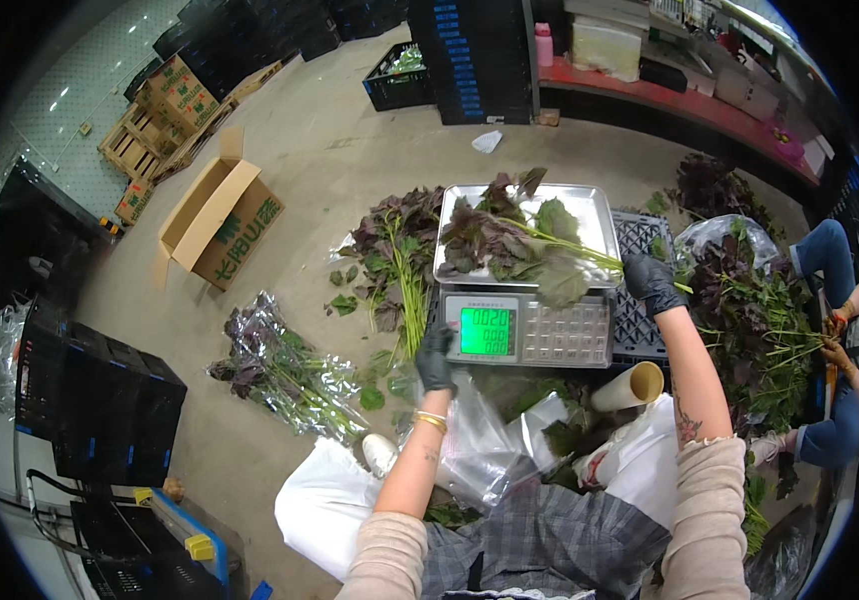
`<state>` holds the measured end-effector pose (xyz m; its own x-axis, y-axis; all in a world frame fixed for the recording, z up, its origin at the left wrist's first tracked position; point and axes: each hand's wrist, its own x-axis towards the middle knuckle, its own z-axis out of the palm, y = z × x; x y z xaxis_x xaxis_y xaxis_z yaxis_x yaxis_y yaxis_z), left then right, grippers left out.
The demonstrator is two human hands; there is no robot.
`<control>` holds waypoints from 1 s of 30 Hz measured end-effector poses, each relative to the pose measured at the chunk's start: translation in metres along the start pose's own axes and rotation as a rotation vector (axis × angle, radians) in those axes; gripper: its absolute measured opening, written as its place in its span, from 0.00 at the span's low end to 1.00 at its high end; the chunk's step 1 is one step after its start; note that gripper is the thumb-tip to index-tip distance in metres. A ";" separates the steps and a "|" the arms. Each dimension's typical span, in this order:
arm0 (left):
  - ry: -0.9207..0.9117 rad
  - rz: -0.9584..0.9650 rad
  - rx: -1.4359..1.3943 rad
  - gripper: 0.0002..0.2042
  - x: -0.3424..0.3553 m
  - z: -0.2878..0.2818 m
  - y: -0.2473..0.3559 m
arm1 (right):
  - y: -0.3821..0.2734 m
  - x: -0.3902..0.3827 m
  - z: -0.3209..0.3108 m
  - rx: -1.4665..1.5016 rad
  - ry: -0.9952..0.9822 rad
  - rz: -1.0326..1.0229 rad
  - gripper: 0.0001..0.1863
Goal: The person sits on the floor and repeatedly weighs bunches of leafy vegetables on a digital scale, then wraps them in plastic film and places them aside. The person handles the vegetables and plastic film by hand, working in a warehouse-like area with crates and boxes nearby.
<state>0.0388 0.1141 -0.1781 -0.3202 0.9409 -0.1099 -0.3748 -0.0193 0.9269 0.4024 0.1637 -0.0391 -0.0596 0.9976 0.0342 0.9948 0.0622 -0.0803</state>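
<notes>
My right hand (653, 284), in a black glove, is closed round the stem ends of a bunch of purple-green leafy stems (535, 240). The leaves rest across the metal tray (602, 208) of a digital scale (535, 330) with a lit green display. Just left of that display is my left hand (437, 358), also gloved in black, beside the stems of a larger leafy pile (400, 250); its fingers are too blurred to read. Clear plastic bags (470, 440) lie over my lap, below the scale.
Wrapped bunches (280, 370) lie on the floor at left, with an open cardboard box (220, 220) beyond. A cardboard tube (630, 387) is by my right knee. Black crates (640, 240) support the scale. At right another person's gloved hands (835, 340) are at more leafy stems (765, 330).
</notes>
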 end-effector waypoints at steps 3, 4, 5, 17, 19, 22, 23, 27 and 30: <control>0.303 0.066 0.262 0.09 0.034 -0.098 -0.048 | -0.003 0.004 0.017 -0.009 0.046 -0.009 0.09; 0.316 -0.018 0.414 0.10 0.037 -0.110 -0.058 | 0.001 0.004 0.019 -0.042 0.093 0.004 0.08; 0.330 -0.102 0.566 0.12 0.040 -0.121 -0.066 | 0.000 0.005 0.010 -0.183 0.022 0.004 0.08; 0.179 -0.182 1.224 0.27 0.111 -0.125 -0.145 | -0.082 -0.020 -0.044 0.002 0.281 0.048 0.12; 0.241 -0.367 1.339 0.24 0.123 -0.126 -0.148 | -0.081 -0.016 -0.037 0.036 0.282 0.053 0.10; 0.317 -0.183 1.265 0.10 0.122 -0.133 -0.141 | -0.071 -0.014 -0.025 0.007 0.281 0.030 0.08; 0.313 -0.268 1.375 0.09 0.130 -0.141 -0.151 | -0.070 -0.012 -0.024 0.022 0.257 0.045 0.08; 0.169 -0.154 1.371 0.09 0.143 -0.169 -0.137 | -0.080 -0.009 -0.029 0.070 0.204 0.079 0.09; 0.168 -0.400 0.687 0.08 0.171 -0.173 -0.109 | -0.077 -0.012 -0.033 0.027 0.211 -0.008 0.10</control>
<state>-0.1253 0.2185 -0.3596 -0.4217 0.7687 -0.4810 0.1118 0.5705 0.8137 0.3290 0.1462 -0.0009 -0.0465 0.9689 0.2430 0.9917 0.0740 -0.1055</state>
